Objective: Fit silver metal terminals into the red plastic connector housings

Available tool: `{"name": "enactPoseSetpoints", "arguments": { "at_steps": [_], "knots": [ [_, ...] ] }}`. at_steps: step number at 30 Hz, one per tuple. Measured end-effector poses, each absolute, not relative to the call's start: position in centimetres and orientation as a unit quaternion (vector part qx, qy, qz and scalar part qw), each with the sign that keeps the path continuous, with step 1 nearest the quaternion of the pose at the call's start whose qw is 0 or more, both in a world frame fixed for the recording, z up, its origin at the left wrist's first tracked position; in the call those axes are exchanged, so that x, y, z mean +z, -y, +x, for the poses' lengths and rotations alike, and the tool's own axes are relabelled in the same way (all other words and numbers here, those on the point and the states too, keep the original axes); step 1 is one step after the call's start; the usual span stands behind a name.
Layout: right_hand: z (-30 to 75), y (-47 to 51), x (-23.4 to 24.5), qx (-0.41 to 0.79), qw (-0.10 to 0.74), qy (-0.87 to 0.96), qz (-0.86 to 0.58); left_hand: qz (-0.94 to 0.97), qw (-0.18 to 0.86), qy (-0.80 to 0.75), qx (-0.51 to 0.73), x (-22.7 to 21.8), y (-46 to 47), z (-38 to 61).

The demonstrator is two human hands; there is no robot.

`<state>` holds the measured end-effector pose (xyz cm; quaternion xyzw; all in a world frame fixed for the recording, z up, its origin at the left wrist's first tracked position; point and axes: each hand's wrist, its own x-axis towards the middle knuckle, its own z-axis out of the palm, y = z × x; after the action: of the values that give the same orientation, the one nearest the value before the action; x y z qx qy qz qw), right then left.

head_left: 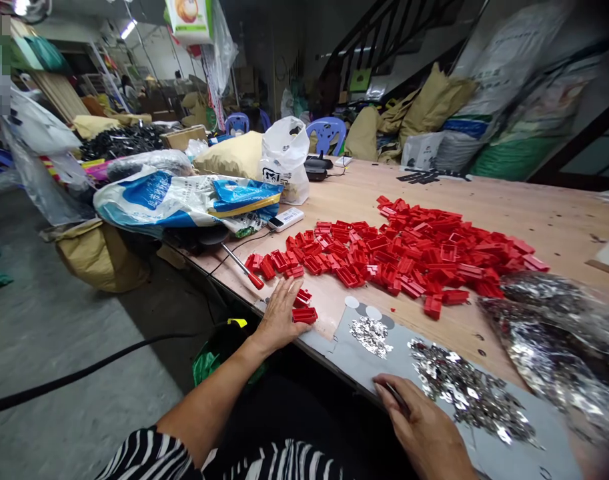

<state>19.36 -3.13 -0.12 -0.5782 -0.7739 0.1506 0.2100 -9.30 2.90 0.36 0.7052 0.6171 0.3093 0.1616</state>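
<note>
My left hand (280, 316) rests at the table's near edge, its thumb and fingers around a small red open plastic housing (304, 315). A second red housing (303, 298) sits just beyond it, by my fingertips. My right hand (424, 427) is closed on a slim dark tool (398, 398), mostly hidden by the fingers. Beside that hand, a grey sheet (334, 360) carries a small pile of shiny metal pieces (371, 337) and a larger pile of metal pieces (467, 390). A big heap of red housings (409, 247) spreads across the table beyond both hands.
A red-handled lever (254, 279) projects at the table edge, left of the heap. Behind it lie a white device (286, 219), a blue-and-white sack (184, 200) and a white plastic bag (285, 160). Clear bags of metal parts (549, 333) lie at right.
</note>
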Motion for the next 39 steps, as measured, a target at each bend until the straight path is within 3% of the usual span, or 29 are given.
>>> {"name": "enactPoseSetpoints", "arguments": {
  "at_steps": [3,18,29,39],
  "knots": [
    [19.4,3.1,-0.3,0.143,0.208,0.774,-0.581,0.712,0.191,-0.612,0.285,0.7,-3.4,-9.4],
    [19.1,3.4,0.0,0.117,0.224,0.781,-0.571,0.684,0.128,-0.646,0.313,-0.2,-2.6,-6.6],
    [19.1,3.6,-0.1,0.122,0.232,0.783,-0.563,0.728,0.029,-0.614,0.302,0.3,-2.1,-5.2],
    [19.1,3.7,-0.1,0.131,0.233,0.781,-0.564,0.748,0.054,-0.591,0.296,0.7,-1.7,-5.0]
  ]
}}
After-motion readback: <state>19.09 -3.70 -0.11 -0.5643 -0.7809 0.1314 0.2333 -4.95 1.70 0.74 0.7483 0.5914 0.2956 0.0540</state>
